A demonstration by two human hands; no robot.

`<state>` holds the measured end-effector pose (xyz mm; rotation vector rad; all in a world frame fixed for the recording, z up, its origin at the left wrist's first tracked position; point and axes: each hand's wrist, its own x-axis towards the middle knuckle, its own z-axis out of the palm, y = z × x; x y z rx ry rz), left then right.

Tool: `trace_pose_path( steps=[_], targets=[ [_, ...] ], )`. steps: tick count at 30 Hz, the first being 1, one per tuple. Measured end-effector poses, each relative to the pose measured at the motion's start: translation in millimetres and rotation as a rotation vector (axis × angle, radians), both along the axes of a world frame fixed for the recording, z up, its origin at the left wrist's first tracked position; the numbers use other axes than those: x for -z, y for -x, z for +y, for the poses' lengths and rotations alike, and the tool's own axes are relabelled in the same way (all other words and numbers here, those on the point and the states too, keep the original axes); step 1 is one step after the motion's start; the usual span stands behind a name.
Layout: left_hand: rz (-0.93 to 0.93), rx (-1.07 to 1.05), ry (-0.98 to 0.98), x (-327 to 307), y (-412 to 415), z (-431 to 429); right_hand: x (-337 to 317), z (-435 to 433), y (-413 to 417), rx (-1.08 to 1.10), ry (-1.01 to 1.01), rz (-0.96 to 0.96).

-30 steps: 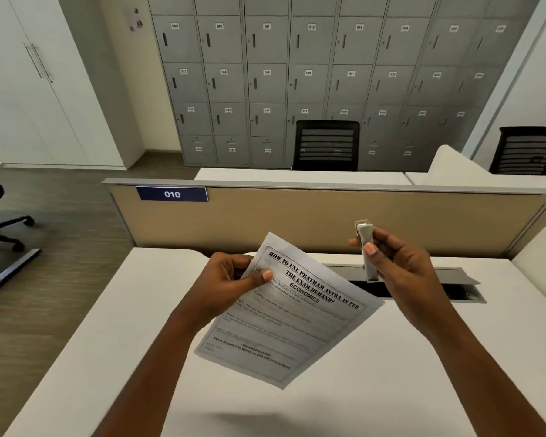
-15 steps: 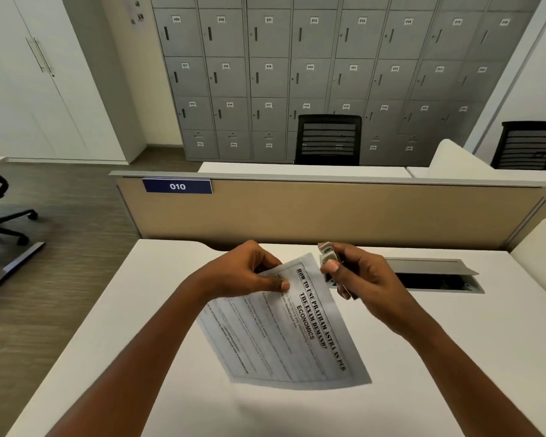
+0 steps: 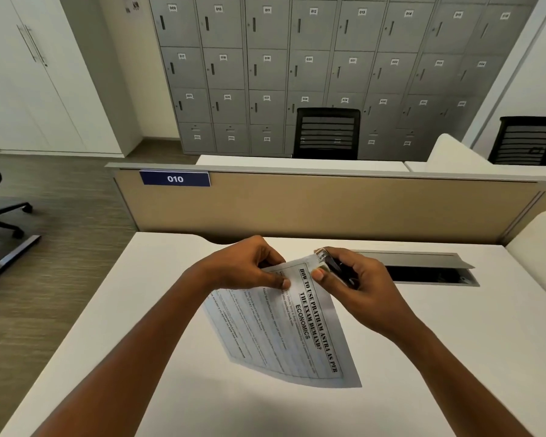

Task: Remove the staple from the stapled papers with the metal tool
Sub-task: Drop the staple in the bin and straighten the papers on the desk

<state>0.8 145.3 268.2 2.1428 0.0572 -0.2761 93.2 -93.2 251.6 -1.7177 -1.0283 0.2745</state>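
Note:
The stapled papers (image 3: 284, 335), printed sheets with a bold heading, hang above the white desk (image 3: 139, 310), turned so the heading runs down the right side. My left hand (image 3: 246, 266) pinches their upper edge between thumb and fingers. My right hand (image 3: 356, 285) grips the metal tool (image 3: 323, 258), a small metal and black piece. Its tip sits against the upper right corner of the papers. The staple itself is too small to make out.
An open cable hatch (image 3: 423, 266) with a raised grey lid lies in the desk right of my right hand. A beige partition (image 3: 328, 206) labelled 010 closes off the far edge. Black chairs and grey lockers stand beyond it.
The papers have turned from slanting to the right to hanging downward. My right hand has brought the tool down and left to the papers' top corner. Both hands have come closer together.

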Motion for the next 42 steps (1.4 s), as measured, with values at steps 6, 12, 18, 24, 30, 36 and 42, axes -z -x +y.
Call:
trace_pose_path(
  steps=[6, 12, 18, 24, 30, 36, 42],
  targets=[
    [-0.026, 0.024, -0.066, -2.3, -1.0, -3.6, -0.6, 0.9, -1.2, -0.059, 0.132, -0.002],
    [0.005, 0.073, -0.166, -2.5, -3.0, -6.4, -23.4, 5.8, -12.7, -0.113, 0.328, -0.227],
    [0.034, 0.097, -0.24, -4.2, -4.7, -12.2, -44.9, 14.4, -23.4, -0.232, 0.505, -0.327],
    [0.058, 0.127, -0.283, -6.8, -6.2, -14.7, -50.1, 20.6, -24.9, -0.315, 0.638, -0.38],
    [0.077, 0.139, -0.306, -5.7, -6.8, -14.7, -52.5, 23.2, -26.6, -0.345, 0.69, -0.372],
    [0.082, 0.162, -0.299, -6.5, -8.7, -14.3, -49.4, 23.3, -28.5, -0.356, 0.695, -0.408],
    [0.077, 0.172, -0.31, -3.5, -9.9, -12.6, -42.3, 23.5, -31.2, -0.368, 0.647, -0.385]
  ],
)
